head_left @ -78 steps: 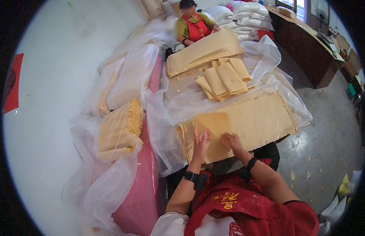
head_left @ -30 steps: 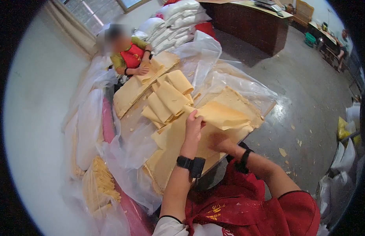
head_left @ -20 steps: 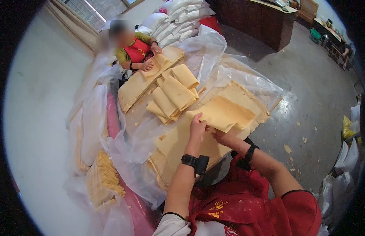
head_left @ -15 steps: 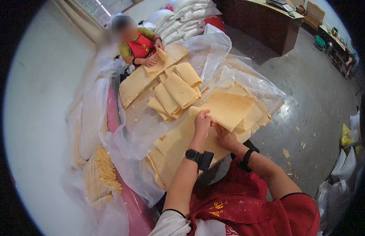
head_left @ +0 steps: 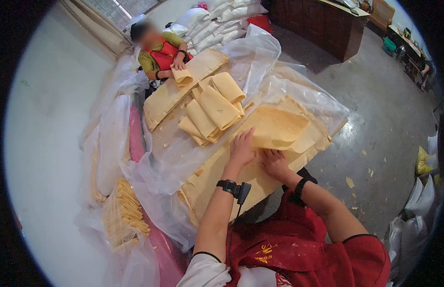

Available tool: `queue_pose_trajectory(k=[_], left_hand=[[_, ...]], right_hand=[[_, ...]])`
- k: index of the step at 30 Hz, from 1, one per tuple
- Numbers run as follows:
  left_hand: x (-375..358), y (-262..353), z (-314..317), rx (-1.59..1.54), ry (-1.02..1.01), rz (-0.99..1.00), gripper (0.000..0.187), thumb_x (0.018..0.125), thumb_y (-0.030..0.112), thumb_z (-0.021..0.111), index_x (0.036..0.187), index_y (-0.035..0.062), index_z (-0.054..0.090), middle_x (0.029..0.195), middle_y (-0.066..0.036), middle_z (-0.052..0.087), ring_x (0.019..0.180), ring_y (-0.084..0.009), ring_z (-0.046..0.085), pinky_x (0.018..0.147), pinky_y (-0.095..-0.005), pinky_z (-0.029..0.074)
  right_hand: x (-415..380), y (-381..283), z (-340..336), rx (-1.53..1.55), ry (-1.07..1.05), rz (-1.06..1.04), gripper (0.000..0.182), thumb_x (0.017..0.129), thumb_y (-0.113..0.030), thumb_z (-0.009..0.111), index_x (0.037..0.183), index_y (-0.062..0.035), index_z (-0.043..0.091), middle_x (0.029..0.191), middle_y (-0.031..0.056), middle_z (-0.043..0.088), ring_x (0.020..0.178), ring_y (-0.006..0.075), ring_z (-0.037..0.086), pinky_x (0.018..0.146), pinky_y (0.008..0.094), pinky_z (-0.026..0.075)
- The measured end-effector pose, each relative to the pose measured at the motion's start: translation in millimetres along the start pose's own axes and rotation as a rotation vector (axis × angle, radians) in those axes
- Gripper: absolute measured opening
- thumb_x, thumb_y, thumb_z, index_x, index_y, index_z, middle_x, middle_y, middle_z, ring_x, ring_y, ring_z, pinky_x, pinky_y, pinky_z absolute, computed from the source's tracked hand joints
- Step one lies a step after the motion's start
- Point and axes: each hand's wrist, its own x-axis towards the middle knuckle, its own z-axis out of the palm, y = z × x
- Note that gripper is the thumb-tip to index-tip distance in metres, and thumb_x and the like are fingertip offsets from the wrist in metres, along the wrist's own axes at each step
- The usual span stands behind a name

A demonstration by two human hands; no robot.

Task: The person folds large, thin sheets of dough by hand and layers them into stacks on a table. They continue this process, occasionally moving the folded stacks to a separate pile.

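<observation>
A thin pale-yellow sheet [head_left: 279, 125], which looks like tofu skin, lies folded over on a stack of similar sheets [head_left: 217, 179]. My left hand [head_left: 242, 147] rests at the near left end of the folded sheet, its fingers stretched out. Beside it, my right hand [head_left: 274, 163] lies low with extended fingertips at the sheet's near edge. That edge bulges up slightly in front of the fingers. Neither hand visibly grips anything. Several folded sheets [head_left: 214, 107] sit in a pile beyond my left hand.
Across the table a co-worker [head_left: 162, 55] has both hands on a folded sheet [head_left: 182, 79], over another stack [head_left: 159, 105]. Clear plastic film [head_left: 260, 48] drapes the table. A bag of yellow strips [head_left: 128, 208] stands at left; white sacks [head_left: 212, 24] are piled behind.
My left hand has gone from pinching the sheet's edge to lying flat with fingers extended. The sheet's raised left end has come down. The co-worker's sheet is now folded smaller.
</observation>
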Motion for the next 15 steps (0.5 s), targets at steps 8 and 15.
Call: queue_pose_trajectory(k=[8, 15], left_hand=[[-4, -17, 9, -0.059, -0.282, -0.162, 0.019, 0.076, 0.01, 0.06, 0.094, 0.0143, 0.067, 0.092, -0.009, 0.067, 0.094, -0.0263, 0.062, 0.083, -0.0422, 0.043], [-3, -19, 6, -0.179, -0.215, -0.263, 0.025, 0.075, 0.004, 0.056, 0.095, 0.0134, 0.067, 0.091, -0.01, 0.067, 0.09, -0.0296, 0.062, 0.081, -0.0418, 0.045]], right_hand=[[14, -12, 24, 0.16, -0.139, 0.257, 0.063, 0.082, -0.035, 0.056, 0.134, -0.0027, 0.041, 0.134, 0.0191, 0.043, 0.126, 0.0364, 0.04, 0.105, 0.0449, 0.033], [59, -37, -43, 0.205, -0.377, 0.425, 0.059, 0.082, -0.034, 0.057, 0.132, -0.0069, 0.043, 0.137, 0.0182, 0.04, 0.128, 0.0357, 0.038, 0.105, 0.0441, 0.031]])
